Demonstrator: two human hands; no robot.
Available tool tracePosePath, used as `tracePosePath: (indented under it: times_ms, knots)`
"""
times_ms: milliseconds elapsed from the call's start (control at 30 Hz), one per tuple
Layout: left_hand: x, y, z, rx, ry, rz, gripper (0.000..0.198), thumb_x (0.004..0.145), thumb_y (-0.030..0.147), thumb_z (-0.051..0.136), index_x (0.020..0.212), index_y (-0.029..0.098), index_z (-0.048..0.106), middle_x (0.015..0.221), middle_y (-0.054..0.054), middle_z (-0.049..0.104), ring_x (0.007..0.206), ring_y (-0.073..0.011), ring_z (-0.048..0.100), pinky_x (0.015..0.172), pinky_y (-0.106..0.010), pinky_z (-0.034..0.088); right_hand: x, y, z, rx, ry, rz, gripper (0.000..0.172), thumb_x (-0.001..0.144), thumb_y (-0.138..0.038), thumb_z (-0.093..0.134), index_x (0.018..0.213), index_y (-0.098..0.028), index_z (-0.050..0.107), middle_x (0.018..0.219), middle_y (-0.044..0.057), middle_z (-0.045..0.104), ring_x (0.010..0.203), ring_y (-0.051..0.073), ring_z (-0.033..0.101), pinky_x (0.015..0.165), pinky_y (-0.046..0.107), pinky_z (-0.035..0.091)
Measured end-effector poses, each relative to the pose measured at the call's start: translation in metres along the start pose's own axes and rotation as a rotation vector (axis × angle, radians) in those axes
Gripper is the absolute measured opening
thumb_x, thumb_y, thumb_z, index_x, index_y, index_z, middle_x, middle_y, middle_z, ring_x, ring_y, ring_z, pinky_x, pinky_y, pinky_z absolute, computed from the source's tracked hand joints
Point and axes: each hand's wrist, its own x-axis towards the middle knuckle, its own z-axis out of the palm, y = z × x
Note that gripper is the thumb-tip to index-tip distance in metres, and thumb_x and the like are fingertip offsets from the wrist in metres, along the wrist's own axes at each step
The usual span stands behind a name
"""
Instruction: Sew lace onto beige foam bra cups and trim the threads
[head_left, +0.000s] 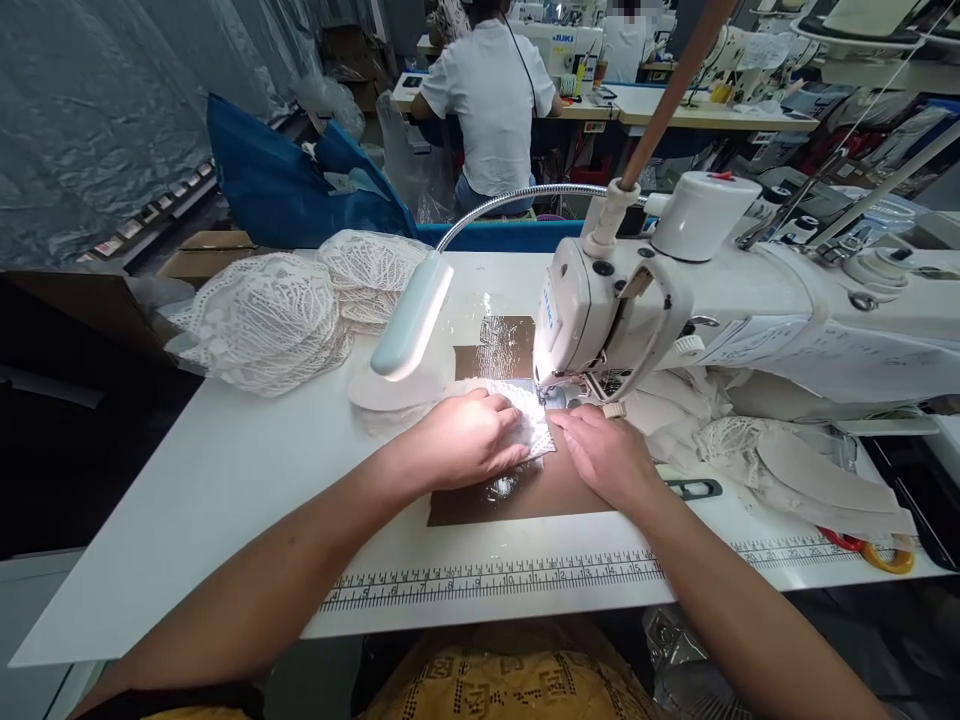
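Note:
A white lace fabric piece [534, 425] lies at the needle of a white sewing machine [581, 310], its left part under my left hand [472, 440]. The fingers of that hand are bent together and hold the lace down. On the other side, my right hand [611, 455] has its thumb and fingers drawn together at the lace's right edge, close to the presser foot [546, 392]. What lies between those fingertips is partly hidden. Beneath both hands is a brown sheet [495, 508] with shiny tape on the white table [247, 480].
Stacked lace pieces [262, 320] lie at the left back, near a lamp [412, 315] on a bendable neck. More pale cut pieces [817, 465], a green-handled tool [694, 488] and orange-handled scissors [889, 558] are at right. A ruler strip [495, 585] runs along the front edge. A person [495, 110] sits ahead.

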Motion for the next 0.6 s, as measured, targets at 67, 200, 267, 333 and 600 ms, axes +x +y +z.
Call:
tracePosePath:
  times_ms: [67,200,267,333,600]
  knots:
    - [-0.003,0.006,-0.006,-0.052,-0.048,0.019,0.039,0.090,0.047,0.053,0.106,0.014,0.066,0.097,-0.011,0.065,0.087,-0.0244,0.059,0.074,-0.034,0.048,0.000,0.000,-0.002,0.012,-0.003,0.007,0.030,0.092,-0.015,0.043,0.109,-0.021,0.068,0.086,0.004,0.067,0.070,0.017,0.053,0.061,0.028,0.033]
    - [-0.001,0.018,0.004,-0.100,-0.026,0.078,0.025,0.083,0.035,0.064,0.096,0.013,0.068,0.100,-0.011,0.063,0.092,-0.0251,0.059,0.080,-0.035,0.049,0.001,-0.001,-0.004,0.037,0.004,0.005,0.027,0.093,-0.017,0.044,0.108,-0.021,0.067,0.090,0.004,0.068,0.074,0.017,0.056,0.062,0.028,0.035]
    - [0.002,0.021,0.014,-0.140,0.039,0.089,0.018,0.089,0.025,0.054,0.089,0.013,0.068,0.096,-0.011,0.064,0.089,-0.0225,0.059,0.077,-0.033,0.049,0.000,-0.001,-0.005,0.053,-0.008,0.004,0.027,0.092,-0.016,0.045,0.108,-0.021,0.066,0.093,0.005,0.069,0.077,0.017,0.058,0.063,0.028,0.037]
    - [0.005,0.019,0.020,-0.208,0.101,0.062,0.027,0.094,0.019,0.043,0.080,0.013,0.065,0.087,-0.010,0.064,0.084,-0.0198,0.059,0.074,-0.030,0.048,0.000,-0.001,-0.006,0.073,-0.021,0.009,0.028,0.092,-0.016,0.046,0.111,-0.023,0.065,0.096,0.004,0.069,0.080,0.018,0.060,0.065,0.028,0.039]
    - [0.011,-0.004,0.008,-0.532,0.028,-0.019,0.032,0.096,0.028,0.037,0.071,0.016,0.052,0.069,-0.001,0.055,0.063,-0.0134,0.050,0.059,-0.025,0.040,0.007,-0.005,-0.001,0.190,-0.025,-0.021,0.033,0.085,-0.013,0.054,0.117,-0.021,0.062,0.112,0.006,0.066,0.090,0.019,0.062,0.067,0.027,0.045]
